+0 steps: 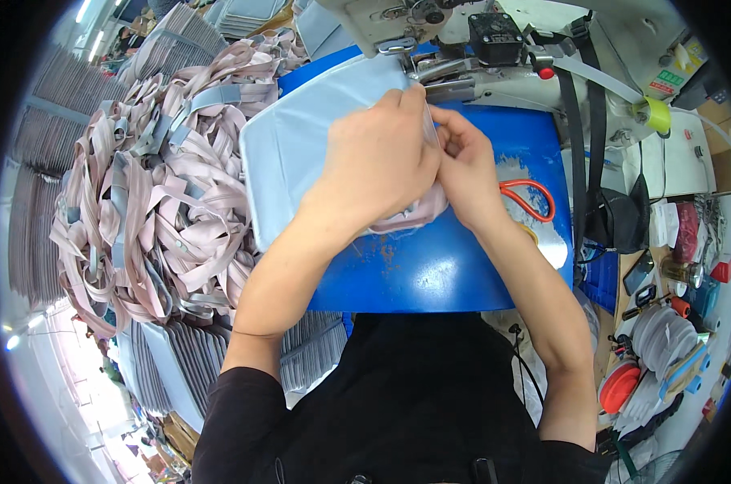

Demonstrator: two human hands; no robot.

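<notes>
A light blue fabric panel (pixel 285 153) with rounded corners and pale edging lies tilted on the blue machine bed. Its far right edge reaches under the working head of a sewing machine (pixel 430 68). My left hand (pixel 382 153) lies over the panel's right part, fingers bent together on its edge. Close beside it, my right hand (pixel 466 161) is closed, thumb and fingers pinching at the same edge; the pinched part is hidden. Pinkish fabric (pixel 418 214) shows below my hands. Red-handled scissors (pixel 531 198) lie just right of my right hand.
Left of the bed lies a big heap of pink and grey-blue strips (pixel 180 185). Stacks of panels (pixel 51 234) stand around it. Black straps (pixel 595 121) hang at the right, before a cluttered shelf with white discs (pixel 660 339). The blue bed (pixel 430 274) ends close to my body.
</notes>
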